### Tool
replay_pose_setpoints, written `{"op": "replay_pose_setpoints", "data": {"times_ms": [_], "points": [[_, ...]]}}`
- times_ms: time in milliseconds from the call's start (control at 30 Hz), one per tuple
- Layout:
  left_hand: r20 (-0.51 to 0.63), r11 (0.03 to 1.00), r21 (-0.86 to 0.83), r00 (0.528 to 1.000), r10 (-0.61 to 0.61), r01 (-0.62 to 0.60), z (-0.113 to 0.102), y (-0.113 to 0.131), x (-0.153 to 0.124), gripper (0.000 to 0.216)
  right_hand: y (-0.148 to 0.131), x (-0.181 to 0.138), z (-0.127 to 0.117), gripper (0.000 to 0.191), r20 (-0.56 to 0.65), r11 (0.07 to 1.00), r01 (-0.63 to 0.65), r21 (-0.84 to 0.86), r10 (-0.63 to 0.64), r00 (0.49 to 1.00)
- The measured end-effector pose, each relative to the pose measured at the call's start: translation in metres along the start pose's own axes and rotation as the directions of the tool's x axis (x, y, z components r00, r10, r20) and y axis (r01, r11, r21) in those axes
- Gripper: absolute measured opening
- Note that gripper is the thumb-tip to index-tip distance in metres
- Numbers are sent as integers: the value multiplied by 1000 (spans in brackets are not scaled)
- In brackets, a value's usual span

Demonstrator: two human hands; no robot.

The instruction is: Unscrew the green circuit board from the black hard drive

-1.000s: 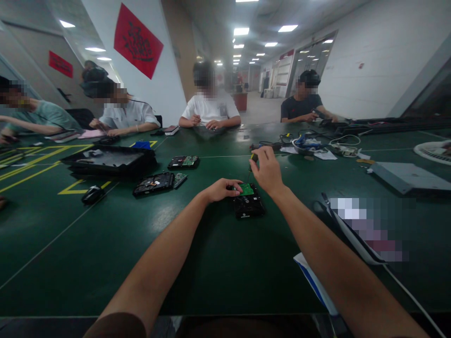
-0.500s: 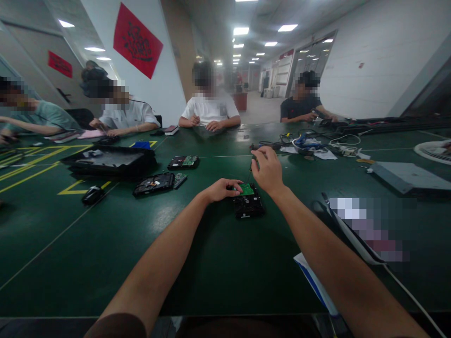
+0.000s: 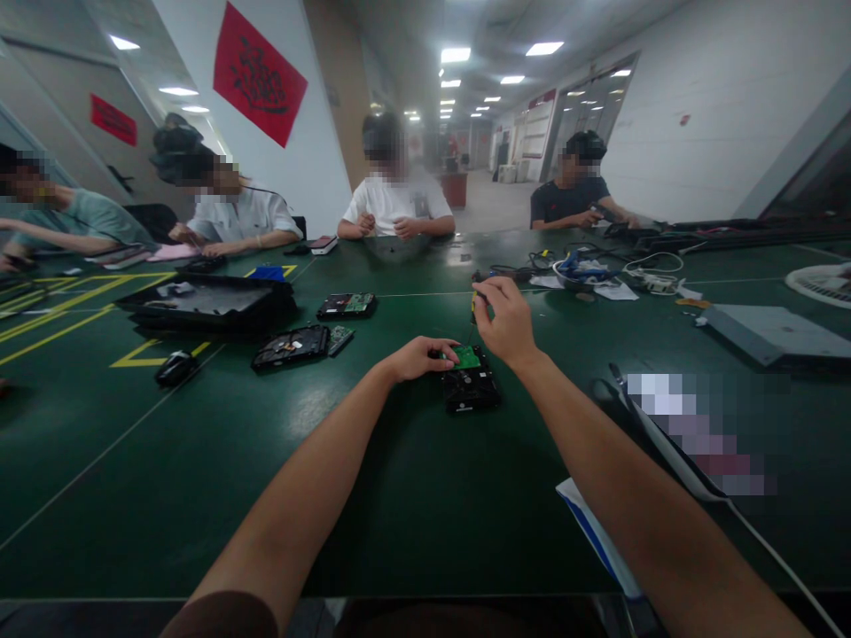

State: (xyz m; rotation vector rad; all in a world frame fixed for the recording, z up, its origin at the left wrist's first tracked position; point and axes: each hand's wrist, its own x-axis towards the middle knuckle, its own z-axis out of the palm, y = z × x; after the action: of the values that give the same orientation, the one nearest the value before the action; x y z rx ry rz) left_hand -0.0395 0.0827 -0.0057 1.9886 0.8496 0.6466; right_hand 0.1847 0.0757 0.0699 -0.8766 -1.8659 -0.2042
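In front of me a black hard drive (image 3: 471, 391) lies on the green table, a green circuit board (image 3: 467, 357) on its far half. My left hand (image 3: 423, 357) is closed at the drive's far left side, thumb and fingers against its edge and the board. My right hand (image 3: 505, 321) grips a screwdriver (image 3: 474, 306) with a partly yellow handle. The thin shaft points down to the far right part of the board; whether its tip sits in a screw is too small to tell.
Two more hard drives (image 3: 291, 347) (image 3: 347, 306) and a loose circuit board (image 3: 340, 340) lie left. Beyond stands a black tray (image 3: 206, 306) near a computer mouse (image 3: 175, 369). At right are a bundle of cables (image 3: 580, 269) and a grey metal case (image 3: 775, 332). Several people sit opposite.
My right hand has turned slightly at the screwdriver, showing more of its yellow handle. My left hand and the hard drive have stayed in place. The person opposite has shifted a hand.
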Motion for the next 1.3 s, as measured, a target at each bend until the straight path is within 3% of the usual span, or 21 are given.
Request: {"op": "replay_pose_setpoints", "data": {"times_ms": [233, 400, 533, 733, 800, 933, 1100, 1167, 1300], "points": [[5, 999, -25, 1000, 23, -23, 0, -1, 1, 21, 1, 5, -1, 17, -20, 975, -205, 88, 208, 978], [14, 999, -39, 1000, 11, -10, 0, 0, 0, 22, -5, 5, -2, 27, 128, 892, -388, 232, 368, 921], [11, 999, -36, 1000, 8, -7, 0, 1, 0, 23, -6, 5, -2, 33, 202, 834, -440, 332, 393, 897], [5, 999, -38, 1000, 6, -6, 0, 2, 0, 21, -1, 9, -3, 30, 218, 840, -444, 312, 391, 894], [9, 999, -38, 1000, 4, -4, 0, 3, -1, 20, 0, 9, -2, 31, 267, 771, -528, 356, 457, 848], [14, 999, -39, 1000, 8, -7, -1, 4, -1, 20, 0, 9, 1, 33, 417, 511, -681, 524, 543, 729], [13, 1000, -29, 1000, 11, -11, 0, 2, -1, 21, -1, 12, 1, 30, 549, 298, -730, 615, 503, 668], [15, 999, -33, 1000, 8, -8, 0, 2, -1, 20, -1, 12, 1, 29, 563, 275, -735, 620, 497, 661], [20, 999, -32, 1000, 15, -15, -1, 3, 0, 20, 2, 11, 1, 27, 529, 383, -728, 568, 508, 680]]}}
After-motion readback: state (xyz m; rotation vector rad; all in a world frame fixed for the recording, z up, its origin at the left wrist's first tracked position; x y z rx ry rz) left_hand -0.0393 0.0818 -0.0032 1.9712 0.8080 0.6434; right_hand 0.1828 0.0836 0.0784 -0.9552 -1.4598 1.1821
